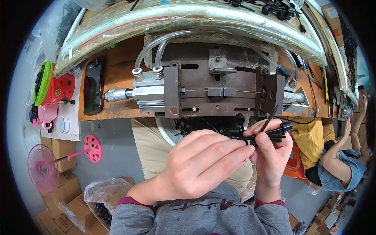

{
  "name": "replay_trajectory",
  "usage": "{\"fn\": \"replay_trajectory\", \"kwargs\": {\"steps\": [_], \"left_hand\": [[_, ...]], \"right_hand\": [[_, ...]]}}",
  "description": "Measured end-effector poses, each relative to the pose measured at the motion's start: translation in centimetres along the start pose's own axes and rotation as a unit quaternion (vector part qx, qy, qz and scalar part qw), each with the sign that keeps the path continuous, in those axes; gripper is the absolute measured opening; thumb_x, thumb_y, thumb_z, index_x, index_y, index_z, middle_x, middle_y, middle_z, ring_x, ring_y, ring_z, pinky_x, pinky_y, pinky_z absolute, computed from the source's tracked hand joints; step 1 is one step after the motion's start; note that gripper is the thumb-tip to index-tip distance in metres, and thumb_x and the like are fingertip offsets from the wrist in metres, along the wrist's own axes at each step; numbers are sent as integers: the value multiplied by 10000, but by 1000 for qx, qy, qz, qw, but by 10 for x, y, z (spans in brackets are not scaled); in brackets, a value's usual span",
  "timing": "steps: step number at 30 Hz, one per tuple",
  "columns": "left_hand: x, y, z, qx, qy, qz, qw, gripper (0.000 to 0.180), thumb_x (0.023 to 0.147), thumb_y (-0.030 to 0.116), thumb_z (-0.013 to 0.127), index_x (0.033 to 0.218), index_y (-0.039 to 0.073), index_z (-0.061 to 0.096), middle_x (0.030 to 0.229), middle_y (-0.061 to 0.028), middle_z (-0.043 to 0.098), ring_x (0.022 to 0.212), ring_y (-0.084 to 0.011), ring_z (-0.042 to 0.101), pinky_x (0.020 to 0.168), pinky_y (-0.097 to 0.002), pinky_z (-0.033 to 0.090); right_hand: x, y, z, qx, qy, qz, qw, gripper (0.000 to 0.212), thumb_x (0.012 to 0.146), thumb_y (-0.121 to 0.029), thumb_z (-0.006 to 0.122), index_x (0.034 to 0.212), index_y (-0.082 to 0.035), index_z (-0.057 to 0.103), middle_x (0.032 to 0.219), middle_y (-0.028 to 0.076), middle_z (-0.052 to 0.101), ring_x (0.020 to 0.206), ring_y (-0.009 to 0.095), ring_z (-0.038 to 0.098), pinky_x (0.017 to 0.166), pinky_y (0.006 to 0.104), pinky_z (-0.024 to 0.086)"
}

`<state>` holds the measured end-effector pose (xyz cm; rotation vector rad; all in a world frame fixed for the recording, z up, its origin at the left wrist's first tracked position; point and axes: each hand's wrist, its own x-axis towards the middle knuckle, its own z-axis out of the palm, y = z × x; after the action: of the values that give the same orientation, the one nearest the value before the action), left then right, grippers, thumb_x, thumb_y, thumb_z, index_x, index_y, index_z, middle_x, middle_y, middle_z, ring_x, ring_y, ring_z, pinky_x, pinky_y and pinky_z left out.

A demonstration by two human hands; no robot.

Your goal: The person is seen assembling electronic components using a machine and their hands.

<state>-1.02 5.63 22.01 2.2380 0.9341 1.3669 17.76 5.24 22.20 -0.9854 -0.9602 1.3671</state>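
In front of my chest, both hands meet over a small bunch of black plastic parts (277, 137), some thin and rod-like, some with wider round ends. My right hand (274, 152) is closed around them, thumb uppermost, with one thin stem pointing up. My left hand (207, 162) reaches across, its fingertips pinched at a black part (235, 134) beside the bunch; the fingers partly hide that grip. Just beyond is a metal fixture (217, 84) with two small grey blocks (221, 92) at its middle and thin rods running out sideways. A white-rimmed basket (164, 131) of black parts sits below its edge.
Clear air hoses (156, 41) feed cylinders (147, 92) at the fixture's ends. A phone (93, 86) lies left on the wooden bench (121, 58). A pink fan (44, 168) and cardboard boxes (64, 150) stand at lower left. At far right, another person (340, 164) works.
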Motion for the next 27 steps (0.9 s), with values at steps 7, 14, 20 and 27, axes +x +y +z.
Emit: {"fn": "replay_trajectory", "kwargs": {"steps": [7,14,20,27], "left_hand": [[3,-2,-9,-72,-2,-42,997,431,646,73,881,1050,53,731,958,-56,732,804,-207,680,701,-323,518],[2,1,-11,-103,5,-60,993,437,639,57,879,1051,30,735,954,-86,726,807,-220,676,688,-323,502],[-2,7,-14,-156,2,-98,983,455,632,28,875,1063,-5,730,962,-105,723,802,-204,663,695,-303,493],[-12,12,-20,-260,25,-144,955,429,619,1,879,1026,-13,745,941,-102,680,835,-170,635,730,-267,497]], "right_hand": [[1,1,-2,51,-12,26,998,138,893,-22,699,986,54,630,951,242,698,515,117,576,450,219,468],[-4,-1,-2,89,-18,47,995,154,899,-28,695,1012,56,631,973,247,698,530,132,591,445,218,470],[-15,-2,-3,59,3,15,998,137,911,-20,677,1022,42,629,974,233,702,526,129,583,439,222,453],[-24,-3,-14,30,46,-8,998,119,933,-44,665,1020,28,627,974,200,705,521,107,565,442,208,446]]}}
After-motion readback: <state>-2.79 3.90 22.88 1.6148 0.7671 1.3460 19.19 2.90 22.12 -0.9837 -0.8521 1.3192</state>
